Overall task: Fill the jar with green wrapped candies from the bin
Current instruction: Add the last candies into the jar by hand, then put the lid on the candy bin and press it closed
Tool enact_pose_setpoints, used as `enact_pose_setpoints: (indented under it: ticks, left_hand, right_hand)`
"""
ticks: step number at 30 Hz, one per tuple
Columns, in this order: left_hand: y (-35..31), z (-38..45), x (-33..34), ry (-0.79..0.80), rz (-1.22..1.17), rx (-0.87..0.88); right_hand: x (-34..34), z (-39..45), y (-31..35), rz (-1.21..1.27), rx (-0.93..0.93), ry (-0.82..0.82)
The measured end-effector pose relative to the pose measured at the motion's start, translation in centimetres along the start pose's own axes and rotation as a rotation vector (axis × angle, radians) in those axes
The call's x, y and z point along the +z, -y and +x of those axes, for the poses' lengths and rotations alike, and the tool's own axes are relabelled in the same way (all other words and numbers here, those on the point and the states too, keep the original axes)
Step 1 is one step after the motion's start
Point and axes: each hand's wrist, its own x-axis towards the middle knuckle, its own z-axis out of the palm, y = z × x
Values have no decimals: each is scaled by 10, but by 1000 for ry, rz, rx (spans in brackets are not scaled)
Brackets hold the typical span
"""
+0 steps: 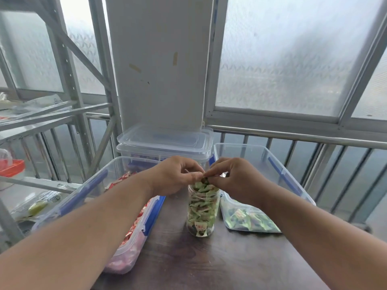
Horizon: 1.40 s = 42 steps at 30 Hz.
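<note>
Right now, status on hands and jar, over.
Left hand and right hand both pinching one green candy over jar mouth. Jar nearly full. Green candy bin right, red candy bin left; nothing blocking.

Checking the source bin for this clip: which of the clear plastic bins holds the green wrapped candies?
The clear blue-latched bin on the right, behind the right hand; its green candies lie at the near end. The left bin holds red-wrapped ones.

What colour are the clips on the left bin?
Blue, on the left bin, seen in the head view.
</note>
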Motion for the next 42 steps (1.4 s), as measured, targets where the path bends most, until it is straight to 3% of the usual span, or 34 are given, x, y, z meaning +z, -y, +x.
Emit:
enact_pose_setpoints:
  ticks: [6, 16, 23, 33, 42]
  left_hand:
    - [-2, 6, 3, -13, 87, -47]
    - [-1, 5, -7, 12, 6, -31]
    - [2, 31, -38, -141, 75, -16]
    - [38, 96, -54, -153, 568, -81]
    - [54, 102, -51, -279, 586, 26]
  right_hand:
    - [4, -6, 1, -43, 4, 14]
    - [-1, 1, -12, 238, 107, -97]
    - [-12, 39, -19, 53, 137, -185]
    - [15, 134, -69, -362, 8, -58]
    - [20, 142, -69, -333, 3, -213]
